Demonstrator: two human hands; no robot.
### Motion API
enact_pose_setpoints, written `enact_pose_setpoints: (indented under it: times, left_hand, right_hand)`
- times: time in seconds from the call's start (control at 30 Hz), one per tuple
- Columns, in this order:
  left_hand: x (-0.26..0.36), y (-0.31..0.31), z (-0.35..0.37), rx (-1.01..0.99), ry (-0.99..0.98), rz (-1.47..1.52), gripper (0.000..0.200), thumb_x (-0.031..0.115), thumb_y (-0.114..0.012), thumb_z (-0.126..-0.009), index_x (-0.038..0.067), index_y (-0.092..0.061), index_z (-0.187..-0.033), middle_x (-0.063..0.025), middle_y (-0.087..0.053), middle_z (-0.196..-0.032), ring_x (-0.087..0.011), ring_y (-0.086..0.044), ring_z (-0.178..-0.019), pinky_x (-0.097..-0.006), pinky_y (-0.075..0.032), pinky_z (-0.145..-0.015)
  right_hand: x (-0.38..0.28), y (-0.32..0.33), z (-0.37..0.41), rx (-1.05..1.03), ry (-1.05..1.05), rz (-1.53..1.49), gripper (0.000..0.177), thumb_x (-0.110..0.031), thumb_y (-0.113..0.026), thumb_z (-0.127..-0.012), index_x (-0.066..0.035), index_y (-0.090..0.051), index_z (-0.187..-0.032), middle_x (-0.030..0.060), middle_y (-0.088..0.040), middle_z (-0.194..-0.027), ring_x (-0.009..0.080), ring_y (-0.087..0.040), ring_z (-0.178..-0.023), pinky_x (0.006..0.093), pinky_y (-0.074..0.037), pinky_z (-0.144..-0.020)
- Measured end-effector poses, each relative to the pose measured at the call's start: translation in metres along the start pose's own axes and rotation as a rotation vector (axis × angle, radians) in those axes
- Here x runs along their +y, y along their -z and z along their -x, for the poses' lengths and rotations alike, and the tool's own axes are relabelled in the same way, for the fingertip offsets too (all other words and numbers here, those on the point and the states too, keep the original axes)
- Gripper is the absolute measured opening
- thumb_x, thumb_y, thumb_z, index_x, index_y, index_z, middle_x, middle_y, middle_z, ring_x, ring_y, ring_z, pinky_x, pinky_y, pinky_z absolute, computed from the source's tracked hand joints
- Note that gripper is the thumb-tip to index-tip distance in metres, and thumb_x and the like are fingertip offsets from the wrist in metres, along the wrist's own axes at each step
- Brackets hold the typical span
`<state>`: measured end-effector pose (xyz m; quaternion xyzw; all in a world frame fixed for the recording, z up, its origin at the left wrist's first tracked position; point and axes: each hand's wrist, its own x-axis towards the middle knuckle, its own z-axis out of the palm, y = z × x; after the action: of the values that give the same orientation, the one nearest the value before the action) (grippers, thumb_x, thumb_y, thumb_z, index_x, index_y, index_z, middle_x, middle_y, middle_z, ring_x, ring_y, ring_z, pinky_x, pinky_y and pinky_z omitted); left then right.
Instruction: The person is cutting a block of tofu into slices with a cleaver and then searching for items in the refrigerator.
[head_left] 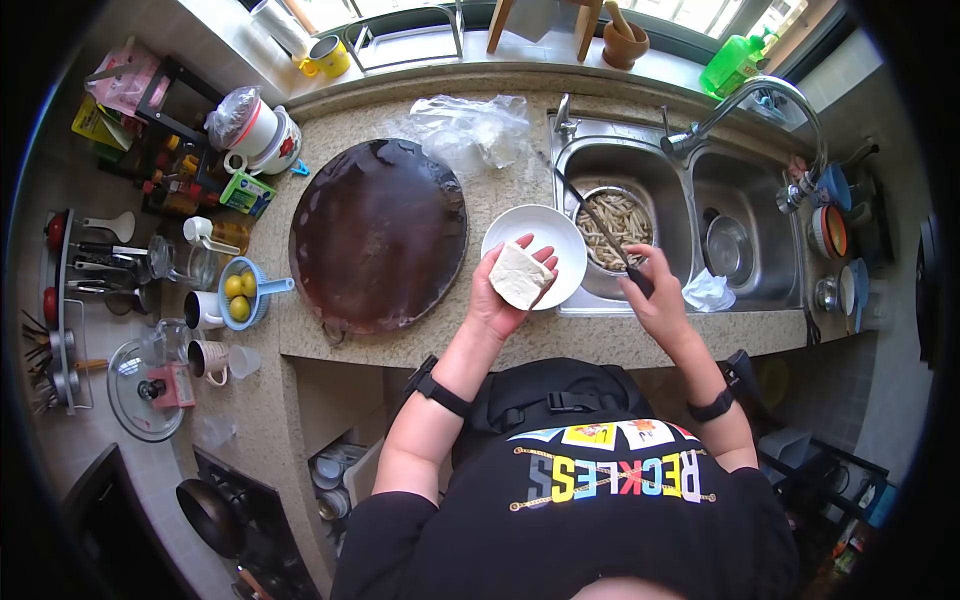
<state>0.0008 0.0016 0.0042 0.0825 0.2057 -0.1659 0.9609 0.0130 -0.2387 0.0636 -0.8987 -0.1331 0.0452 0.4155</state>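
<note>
Resting on the open, upturned palm of the left hand point(492, 308), the white block point(520, 275) is sitting above the white bowl point(568, 236). The right hand point(660, 303) is gripping the knife point(639, 281) by its black handle, its blade slanting over the sink point(678, 297). The bowl is standing on the speckled countertop point(490, 190), between the round dark board point(380, 235) and the basins, near the window. Both forearms are reaching forward.
</note>
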Motion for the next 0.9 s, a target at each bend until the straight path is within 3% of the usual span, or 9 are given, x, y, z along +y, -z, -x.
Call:
enact_pose_setpoints:
  times: [0.03,0.1,0.2,0.23,0.4,0.47,0.73,0.9]
  left_hand:
    - [0.000,0.000,-0.002,-0.009,0.001,0.000,0.053,0.038,-0.050,-0.086,0.004,-0.045,-0.126,-0.0254,-0.050,-0.120,-0.0373,-0.051,-0.110,-0.0482,-0.042,-0.097]
    - [-0.003,0.002,-0.002,0.042,-0.026,-0.003,0.050,0.037,-0.049,-0.086,0.004,-0.047,-0.123,-0.0245,-0.050,-0.119,-0.0364,-0.052,-0.108,-0.0481,-0.041,-0.097]
    - [-0.004,0.002,-0.007,0.070,-0.053,0.021,0.048,0.037,-0.048,-0.087,0.004,-0.048,-0.122,-0.0236,-0.051,-0.119,-0.0356,-0.052,-0.108,-0.0483,-0.042,-0.097]
    - [-0.004,0.000,-0.008,0.092,-0.061,0.015,0.045,0.036,-0.048,-0.086,0.005,-0.050,-0.119,-0.0222,-0.054,-0.113,-0.0352,-0.054,-0.105,-0.0486,-0.043,-0.095]
    - [-0.005,0.004,-0.012,0.100,-0.059,0.006,0.040,0.036,-0.048,-0.086,0.006,-0.053,-0.112,-0.0188,-0.060,-0.100,-0.0334,-0.058,-0.097,-0.0485,-0.046,-0.090]
    - [-0.005,0.011,-0.016,0.093,-0.044,0.013,0.040,0.036,-0.045,-0.087,0.005,-0.053,-0.111,-0.0189,-0.060,-0.100,-0.0329,-0.058,-0.096,-0.0488,-0.047,-0.089]
    - [-0.007,0.006,-0.018,0.161,-0.071,-0.021,0.037,0.033,-0.041,-0.088,0.005,-0.055,-0.107,-0.0184,-0.062,-0.095,-0.0325,-0.059,-0.093,-0.0482,-0.048,-0.086]
    - [-0.007,0.014,-0.021,0.142,-0.057,-0.049,0.036,0.032,-0.040,-0.090,0.003,-0.054,-0.108,-0.0190,-0.061,-0.096,-0.0324,-0.059,-0.093,-0.0484,-0.048,-0.085]
  right_hand:
    - [-0.005,0.003,0.003,0.006,0.004,0.006,0.043,-0.006,-0.054,-0.082,-0.008,-0.043,-0.124,0.0087,-0.053,-0.066,0.0206,-0.053,-0.054,0.0300,-0.045,-0.057]
    - [-0.023,0.006,0.016,-0.014,-0.039,-0.554,0.039,-0.003,-0.051,-0.085,-0.005,-0.044,-0.123,0.0020,-0.046,-0.063,0.0087,-0.043,-0.052,0.0216,-0.039,-0.054]
    - [-0.043,0.005,0.018,-0.062,-0.029,-0.648,0.035,-0.002,-0.047,-0.087,-0.003,-0.046,-0.122,0.0002,-0.050,-0.067,0.0043,-0.046,-0.058,0.0203,-0.040,-0.055]
    - [-0.035,0.004,0.017,-0.080,0.021,-0.453,0.036,-0.002,-0.046,-0.089,0.001,-0.043,-0.125,0.0014,-0.051,-0.066,0.0073,-0.048,-0.056,0.0222,-0.041,-0.052]
    - [-0.038,0.006,0.025,0.003,0.063,-0.215,0.031,-0.002,-0.048,-0.088,0.001,-0.047,-0.119,0.0070,-0.054,-0.072,0.0085,-0.050,-0.060,0.0238,-0.043,-0.056]
    - [-0.040,0.011,0.030,-0.002,0.140,-0.057,0.025,-0.005,-0.055,-0.086,-0.001,-0.053,-0.110,0.0176,-0.061,-0.085,0.0327,-0.061,-0.075,0.0349,-0.047,-0.065]
    - [-0.033,0.003,0.052,-0.009,0.246,0.094,0.028,-0.009,-0.060,-0.084,-0.005,-0.057,-0.111,0.0164,-0.063,-0.089,0.0325,-0.062,-0.078,0.0384,-0.050,-0.066]
    - [-0.033,0.002,0.059,-0.069,0.227,0.172,0.027,-0.011,-0.059,-0.084,-0.008,-0.058,-0.111,0.0117,-0.062,-0.080,0.0294,-0.062,-0.070,0.0374,-0.050,-0.060]
